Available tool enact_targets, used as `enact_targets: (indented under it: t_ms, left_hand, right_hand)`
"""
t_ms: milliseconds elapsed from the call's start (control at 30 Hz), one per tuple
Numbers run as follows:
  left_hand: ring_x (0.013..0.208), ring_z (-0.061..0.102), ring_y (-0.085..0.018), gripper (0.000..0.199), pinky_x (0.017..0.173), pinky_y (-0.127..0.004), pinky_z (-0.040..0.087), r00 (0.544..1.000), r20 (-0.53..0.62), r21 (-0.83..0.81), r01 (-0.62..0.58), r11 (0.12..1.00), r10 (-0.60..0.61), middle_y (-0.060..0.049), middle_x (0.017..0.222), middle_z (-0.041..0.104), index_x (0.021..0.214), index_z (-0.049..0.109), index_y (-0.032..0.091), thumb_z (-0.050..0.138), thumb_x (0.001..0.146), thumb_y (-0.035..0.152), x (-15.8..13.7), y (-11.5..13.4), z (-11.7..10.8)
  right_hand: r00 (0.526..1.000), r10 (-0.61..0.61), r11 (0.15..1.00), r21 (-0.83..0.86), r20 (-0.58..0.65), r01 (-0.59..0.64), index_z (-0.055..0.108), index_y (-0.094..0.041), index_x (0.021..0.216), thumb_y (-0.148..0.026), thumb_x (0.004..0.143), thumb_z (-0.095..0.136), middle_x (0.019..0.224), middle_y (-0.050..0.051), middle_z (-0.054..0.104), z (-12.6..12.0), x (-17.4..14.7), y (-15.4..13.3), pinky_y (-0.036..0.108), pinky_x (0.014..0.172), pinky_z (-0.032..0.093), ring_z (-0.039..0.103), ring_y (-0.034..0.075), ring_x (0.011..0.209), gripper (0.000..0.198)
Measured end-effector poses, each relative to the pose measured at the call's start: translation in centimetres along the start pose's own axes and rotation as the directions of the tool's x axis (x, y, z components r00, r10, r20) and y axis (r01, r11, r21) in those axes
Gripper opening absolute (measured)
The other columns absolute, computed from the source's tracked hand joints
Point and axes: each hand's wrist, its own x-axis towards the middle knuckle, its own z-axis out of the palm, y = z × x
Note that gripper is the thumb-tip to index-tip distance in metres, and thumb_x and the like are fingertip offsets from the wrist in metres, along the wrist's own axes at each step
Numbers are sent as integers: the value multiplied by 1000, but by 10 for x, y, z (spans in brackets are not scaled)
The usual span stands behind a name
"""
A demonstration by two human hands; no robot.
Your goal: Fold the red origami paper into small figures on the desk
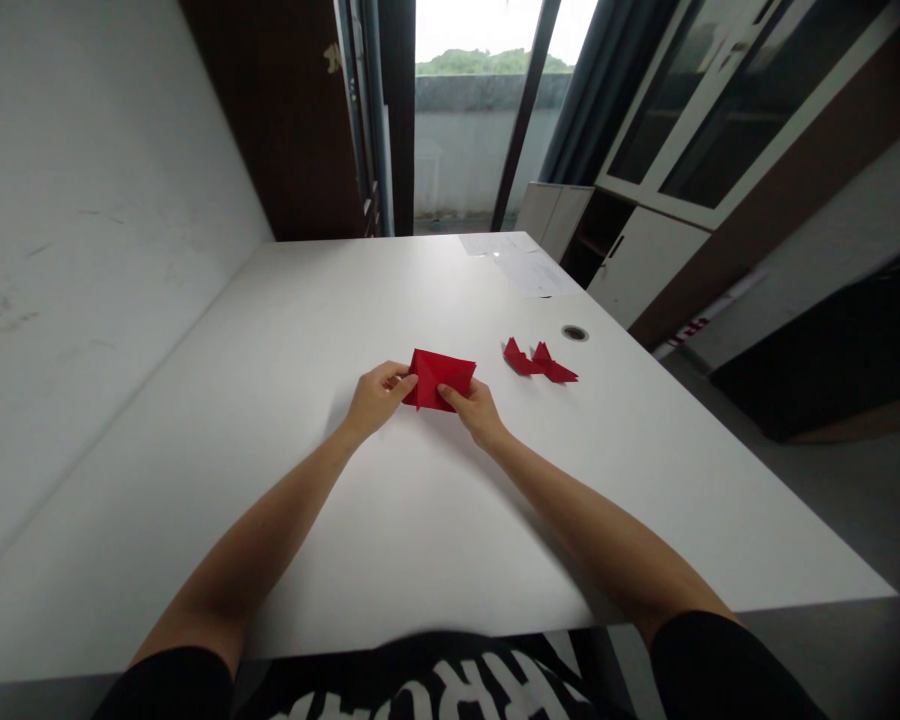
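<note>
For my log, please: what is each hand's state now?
Left hand: closed, holding the red paper at its left.
Right hand: closed, holding that paper at its right.

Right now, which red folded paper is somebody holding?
The red paper held between the left hand and the right hand. The other red pieces lie to its right on the white table, touched by neither hand.

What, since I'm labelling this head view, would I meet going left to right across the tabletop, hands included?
Left hand → red folded sheet → right hand → pair of red folded shapes → round desk opening.
</note>
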Motion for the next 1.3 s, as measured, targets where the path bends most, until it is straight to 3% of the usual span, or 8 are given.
enact_targets:
  t_ms: [333, 533, 633, 733, 867, 1000, 1100, 1300]
  left_hand:
    - [70, 58, -17, 4, 68, -28, 44, 994, 98, 57, 51, 997, -56, -3, 78, 70, 79, 77, 21, 75, 77, 21, 2, -11, -1]
    - [71, 59, -17, 14, 71, -28, 44, 994, 113, 96, -5, 995, -6, -3, 84, 72, 88, 79, 23, 75, 76, 17, 0, -9, -2]
    - [77, 60, -18, 13, 73, -29, 45, 988, 112, 188, -130, 974, 110, -4, 88, 70, 90, 78, 25, 71, 81, 18, 1, -7, -7]
    - [87, 59, -21, 11, 82, -33, 44, 942, 214, 375, -322, 869, 257, -6, 91, 67, 86, 76, 25, 68, 84, 17, 5, -12, -17]
    - [89, 56, -23, 15, 87, -39, 41, 869, 395, 604, -490, 629, 298, -9, 93, 65, 79, 69, 23, 60, 89, 16, 11, -32, -26]
    - [86, 54, -24, 21, 82, -39, 41, 837, 460, 685, -546, 482, 296, -10, 91, 62, 80, 65, 22, 50, 93, 12, 15, -55, -25]
    - [88, 56, -24, 17, 82, -38, 42, 820, 518, 690, -570, 447, 246, -10, 93, 63, 86, 66, 22, 54, 89, 10, 15, -65, -25]
    - [99, 59, -25, 20, 92, -41, 45, 762, 625, 650, -629, 428, 171, -9, 110, 66, 107, 68, 24, 63, 87, 22, 5, -60, -31]
  right_hand:
    - [1000, 0, 998, 63, 14, -1, 73, -19, 98, -52, 75, 80, 95, 4, 75, 1, 0, 0, 37, 82, 53, 66, 21, 83, 40]
    - [991, -125, 961, -242, 40, 131, 72, -21, 92, -46, 82, 74, 81, 1, 70, -3, -2, -5, 36, 75, 50, 60, 20, 76, 26]
    - [937, -301, 802, -485, 177, 349, 70, -24, 86, -33, 88, 66, 81, 3, 66, -8, 0, -11, 37, 80, 47, 57, 22, 82, 10]
    - [829, -408, 592, -581, 381, 559, 70, -23, 91, -18, 91, 57, 93, 7, 68, -16, 9, -11, 39, 86, 44, 55, 25, 94, 13]
    - [701, -376, 280, -646, 606, 710, 69, -22, 102, -10, 92, 51, 108, 10, 68, -25, 23, 1, 42, 92, 40, 51, 26, 103, 23]
    - [659, -259, 51, -672, 706, 739, 69, -19, 106, -12, 93, 53, 106, 12, 66, -25, 28, 13, 41, 89, 39, 50, 26, 100, 22]
    - [677, -190, 47, -682, 711, 730, 69, -19, 107, -13, 90, 60, 103, 11, 65, -24, 27, 18, 39, 87, 40, 51, 25, 97, 20]
    - [732, -115, 189, -709, 672, 680, 70, -22, 113, -20, 91, 63, 102, 7, 67, -27, 22, 14, 31, 85, 45, 58, 21, 96, 23]
